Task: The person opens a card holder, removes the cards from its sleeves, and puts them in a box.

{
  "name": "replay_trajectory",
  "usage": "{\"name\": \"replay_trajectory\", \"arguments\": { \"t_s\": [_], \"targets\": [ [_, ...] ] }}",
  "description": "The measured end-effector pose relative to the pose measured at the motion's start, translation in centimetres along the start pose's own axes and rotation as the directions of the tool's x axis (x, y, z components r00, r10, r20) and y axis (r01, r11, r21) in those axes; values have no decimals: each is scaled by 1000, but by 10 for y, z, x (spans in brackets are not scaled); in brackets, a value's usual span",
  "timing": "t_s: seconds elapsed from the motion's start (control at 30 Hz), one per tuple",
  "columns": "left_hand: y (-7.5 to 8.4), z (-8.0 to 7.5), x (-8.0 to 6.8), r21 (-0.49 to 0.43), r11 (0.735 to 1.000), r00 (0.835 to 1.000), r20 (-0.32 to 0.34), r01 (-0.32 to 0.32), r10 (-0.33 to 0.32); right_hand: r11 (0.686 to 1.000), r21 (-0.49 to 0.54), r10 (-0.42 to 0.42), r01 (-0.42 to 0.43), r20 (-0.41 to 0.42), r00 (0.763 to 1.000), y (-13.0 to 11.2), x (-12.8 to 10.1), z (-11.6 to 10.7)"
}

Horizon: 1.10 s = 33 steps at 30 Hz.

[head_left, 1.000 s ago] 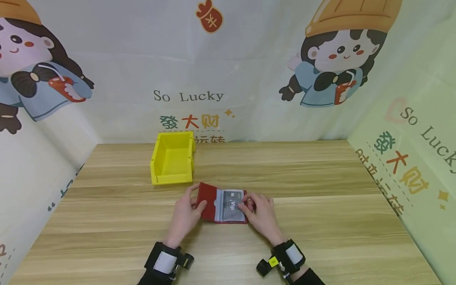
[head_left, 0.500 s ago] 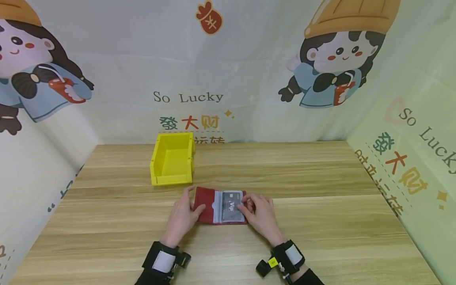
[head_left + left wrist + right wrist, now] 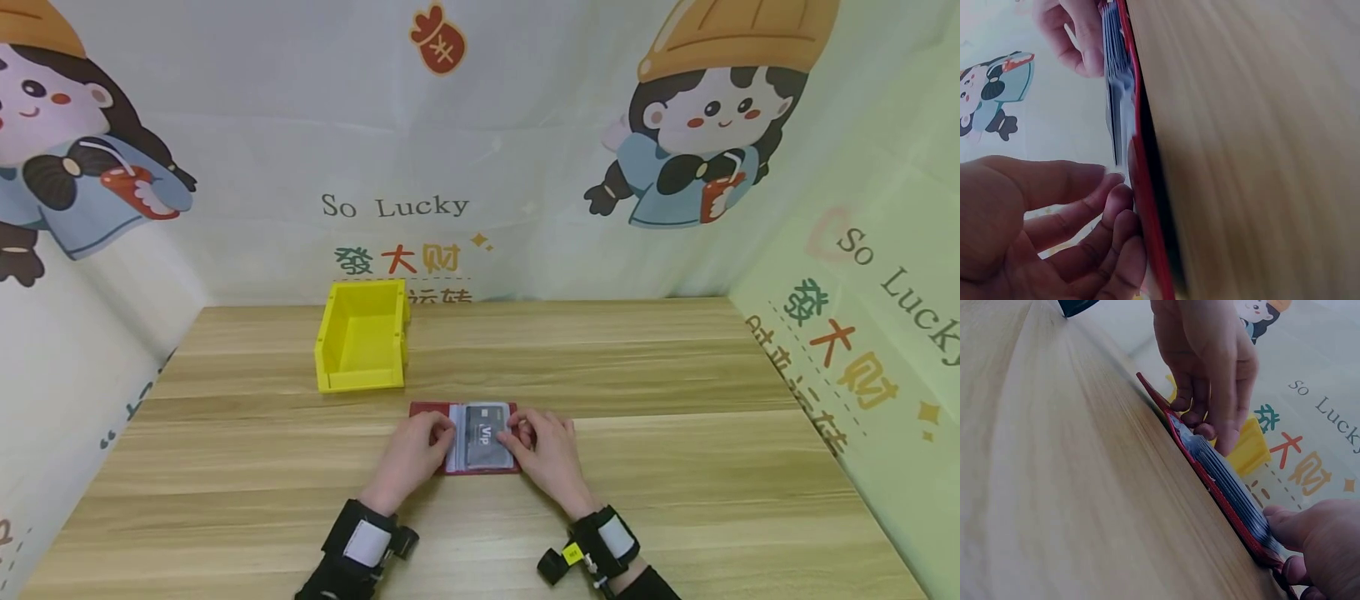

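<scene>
Wallet (image 3: 480,439) lies open mid-frame, left hand (image 3: 411,454) fingers pressing its sleeves flat, right hand (image 3: 546,450) pinching the card (image 3: 483,435) edge.

A person's two bare hands reach forward side by side, palms facing down, seen from above. The left hand (image 3: 415,454) lies low with its fingers gently bent and its fingertips (image 3: 1124,199) pressing down, the thumb stretched out beside them. The right hand (image 3: 546,451) mirrors it close by, fingers curled slightly inward, thumb (image 3: 1290,526) and fingertips brought together in a light pinch. The hands are near each other without touching. Each forearm angles in from the lower edge, and each wrist wears a black strap with a pale patch and a small camera.
</scene>
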State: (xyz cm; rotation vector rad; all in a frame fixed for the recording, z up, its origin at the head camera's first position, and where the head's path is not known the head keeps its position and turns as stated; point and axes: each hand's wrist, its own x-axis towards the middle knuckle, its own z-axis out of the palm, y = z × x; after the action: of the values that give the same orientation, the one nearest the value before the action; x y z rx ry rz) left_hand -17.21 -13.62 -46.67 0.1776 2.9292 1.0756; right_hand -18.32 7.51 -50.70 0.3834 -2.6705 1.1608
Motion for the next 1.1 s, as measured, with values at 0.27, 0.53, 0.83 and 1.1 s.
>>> {"name": "replay_trajectory", "arguments": {
  "t_s": [0.27, 0.53, 0.83, 1.1],
  "targets": [
    [8, 7, 9, -46, 996, 997, 31, 71, -69, 1000, -17, 0, 0, 1, 1000, 1, 0, 1],
    [5, 8, 14, -62, 993, 994, 51, 105, -102, 1000, -17, 3, -3, 4, 1000, -1, 0, 0],
    [2, 7, 18, -22, 995, 995, 20, 96, -96, 999, -29, -17, 17, -2, 1000, 1, 0, 1],
    [2, 8, 17, -4, 993, 993, 18, 118, -118, 989, -125, -68, 74, 47, 997, 0, 0, 0]
  ]
}}
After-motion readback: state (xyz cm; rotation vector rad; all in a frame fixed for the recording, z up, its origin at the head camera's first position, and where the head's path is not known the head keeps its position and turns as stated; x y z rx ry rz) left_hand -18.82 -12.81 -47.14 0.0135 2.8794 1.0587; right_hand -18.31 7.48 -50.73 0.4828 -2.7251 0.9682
